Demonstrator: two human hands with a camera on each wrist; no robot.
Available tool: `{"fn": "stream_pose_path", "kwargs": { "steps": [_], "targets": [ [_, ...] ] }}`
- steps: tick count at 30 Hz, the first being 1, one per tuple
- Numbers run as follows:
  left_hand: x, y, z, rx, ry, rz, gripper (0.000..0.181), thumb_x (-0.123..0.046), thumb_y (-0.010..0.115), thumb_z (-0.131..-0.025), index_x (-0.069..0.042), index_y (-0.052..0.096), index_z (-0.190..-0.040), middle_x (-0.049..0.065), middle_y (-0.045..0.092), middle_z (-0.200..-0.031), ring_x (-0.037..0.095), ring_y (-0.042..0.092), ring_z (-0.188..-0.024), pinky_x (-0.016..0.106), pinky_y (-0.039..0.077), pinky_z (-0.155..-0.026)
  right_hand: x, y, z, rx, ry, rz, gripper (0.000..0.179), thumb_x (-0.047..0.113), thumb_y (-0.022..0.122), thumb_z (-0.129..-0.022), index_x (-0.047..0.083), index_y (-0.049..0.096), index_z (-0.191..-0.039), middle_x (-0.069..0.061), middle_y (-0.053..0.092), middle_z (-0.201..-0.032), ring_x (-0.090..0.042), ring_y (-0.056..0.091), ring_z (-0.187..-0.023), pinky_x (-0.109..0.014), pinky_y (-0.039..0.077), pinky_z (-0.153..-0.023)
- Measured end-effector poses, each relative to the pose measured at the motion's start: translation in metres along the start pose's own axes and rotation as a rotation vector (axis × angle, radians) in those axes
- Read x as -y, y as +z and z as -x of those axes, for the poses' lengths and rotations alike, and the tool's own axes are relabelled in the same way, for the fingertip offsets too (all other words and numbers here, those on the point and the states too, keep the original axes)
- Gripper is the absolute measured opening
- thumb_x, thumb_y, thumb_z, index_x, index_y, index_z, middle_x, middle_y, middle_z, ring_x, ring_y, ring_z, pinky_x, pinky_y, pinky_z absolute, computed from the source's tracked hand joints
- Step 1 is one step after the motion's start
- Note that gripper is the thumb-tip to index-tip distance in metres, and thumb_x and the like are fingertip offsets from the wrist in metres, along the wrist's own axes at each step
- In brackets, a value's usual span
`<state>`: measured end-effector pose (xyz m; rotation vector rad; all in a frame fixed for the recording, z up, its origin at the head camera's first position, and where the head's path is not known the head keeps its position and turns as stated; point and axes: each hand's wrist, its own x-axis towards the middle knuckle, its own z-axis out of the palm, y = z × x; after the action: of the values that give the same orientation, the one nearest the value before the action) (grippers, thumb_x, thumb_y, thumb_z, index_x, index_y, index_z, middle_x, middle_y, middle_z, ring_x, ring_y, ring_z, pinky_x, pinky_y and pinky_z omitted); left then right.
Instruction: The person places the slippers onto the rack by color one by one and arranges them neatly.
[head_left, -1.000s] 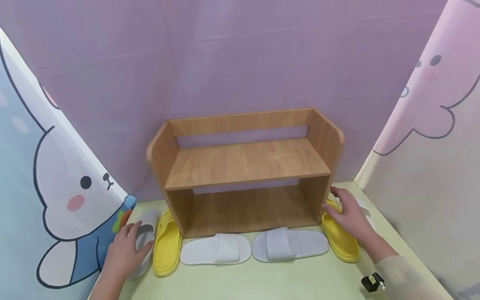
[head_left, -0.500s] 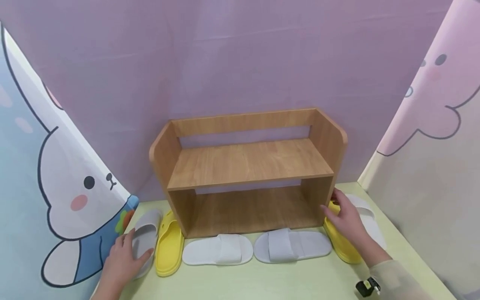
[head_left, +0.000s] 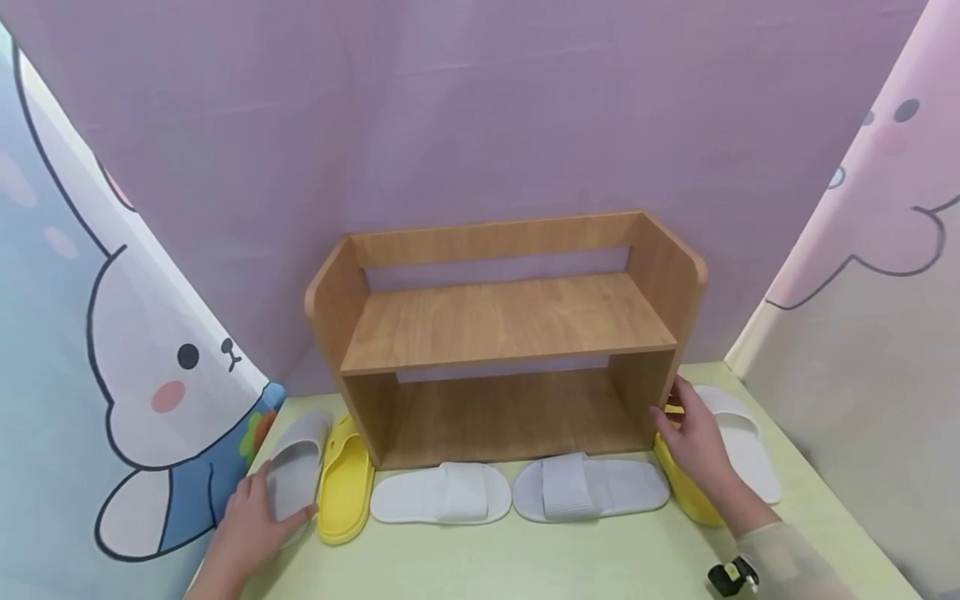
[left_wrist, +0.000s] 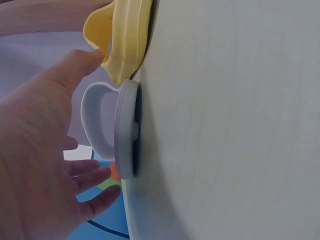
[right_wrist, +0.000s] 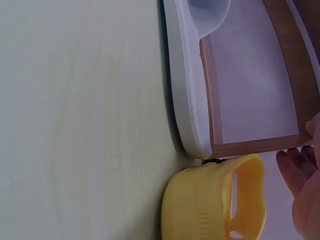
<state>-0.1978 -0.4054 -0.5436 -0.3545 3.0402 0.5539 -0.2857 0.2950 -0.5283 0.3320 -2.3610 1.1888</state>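
1. The wooden rack (head_left: 510, 321) is standing upright on the pale green surface (head_left: 480, 567), its back facing the purple backdrop (head_left: 487, 125).
2. Along its front base edge, a white slipper (head_left: 442, 493) and a ribbed pale gray slipper (head_left: 592, 487) are lying sideways, leaving room on the surface in front of them.
3. On the right, a yellow clog (head_left: 693, 492) is sitting close by the rack, and an outer white slipper (head_left: 750, 454) is lying beyond it, nearer the surface's edge.
4. The right hand (head_left: 697, 437) is pinching the front edge of the rack's right side panel, its thumb and fingers lying on opposite faces.
5. On the left, a second yellow clog (head_left: 347, 496) is lying beside the rack, and an open-toed gray slipper (head_left: 294, 479) is lying just outside it.
6. The left hand (head_left: 251, 517) is hovering ungripped near that slipper, fingers relaxed, thumb spreading toward the clog; whether it is touching is unclear.
7. The rack is showing tan wood grain, rounded upper side corners, two levels and a slotted back.
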Motion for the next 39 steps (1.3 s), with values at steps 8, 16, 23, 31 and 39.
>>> {"fn": "stream_pose_path", "kwargs": {
  "steps": [8, 16, 23, 31, 39],
  "targets": [
    [0.004, 0.006, 0.000, 0.010, -0.007, 0.011, 0.148, -0.082, 0.085, -0.077, 0.025, 0.021, -0.158, 0.054, 0.032, -0.148, 0.066, 0.040, -0.131, 0.082, 0.042, -0.112, -0.002, 0.003, 0.000, 0.015, 0.033, -0.002, 0.070, -0.001, 0.073, -0.104, 0.004, 0.041, -0.166, -0.025, 0.061, -0.147, -0.045, 0.067, -0.122, -0.001, 0.046, -0.088],
    [0.006, 0.005, 0.005, 0.043, -0.012, 0.035, 0.144, -0.077, 0.085, -0.080, 0.027, 0.022, -0.157, 0.054, 0.029, -0.147, 0.065, 0.039, -0.132, 0.081, 0.041, -0.114, -0.002, 0.006, 0.002, 0.003, 0.027, -0.015, 0.069, -0.002, 0.072, -0.104, 0.003, 0.042, -0.165, -0.025, 0.062, -0.145, -0.044, 0.066, -0.121, 0.000, 0.047, -0.088],
    [0.010, 0.009, 0.005, 0.062, -0.010, 0.061, 0.142, -0.072, 0.090, -0.079, 0.024, 0.022, -0.158, 0.052, 0.029, -0.147, 0.064, 0.039, -0.132, 0.080, 0.044, -0.111, 0.001, 0.004, 0.003, 0.015, 0.046, 0.000, 0.070, 0.001, 0.072, -0.105, 0.006, 0.040, -0.167, -0.024, 0.060, -0.149, -0.045, 0.065, -0.124, 0.000, 0.046, -0.088],
    [0.013, 0.012, 0.003, 0.075, -0.068, 0.069, 0.151, -0.080, 0.090, -0.072, 0.027, 0.024, -0.156, 0.051, 0.026, -0.147, 0.065, 0.033, -0.132, 0.081, 0.042, -0.112, -0.001, 0.004, 0.002, -0.001, 0.016, -0.012, 0.070, -0.001, 0.072, -0.105, 0.004, 0.040, -0.167, -0.026, 0.061, -0.146, -0.045, 0.065, -0.121, 0.000, 0.047, -0.088],
    [0.015, 0.012, 0.002, 0.092, -0.119, 0.127, 0.148, -0.084, 0.088, -0.069, 0.023, 0.033, -0.155, 0.047, 0.040, -0.137, 0.059, 0.038, -0.124, 0.076, 0.050, -0.101, -0.001, 0.003, 0.003, -0.019, 0.007, -0.018, 0.070, -0.003, 0.072, -0.103, 0.004, 0.042, -0.166, -0.027, 0.062, -0.143, -0.043, 0.065, -0.119, 0.001, 0.047, -0.087]
  ]
}}
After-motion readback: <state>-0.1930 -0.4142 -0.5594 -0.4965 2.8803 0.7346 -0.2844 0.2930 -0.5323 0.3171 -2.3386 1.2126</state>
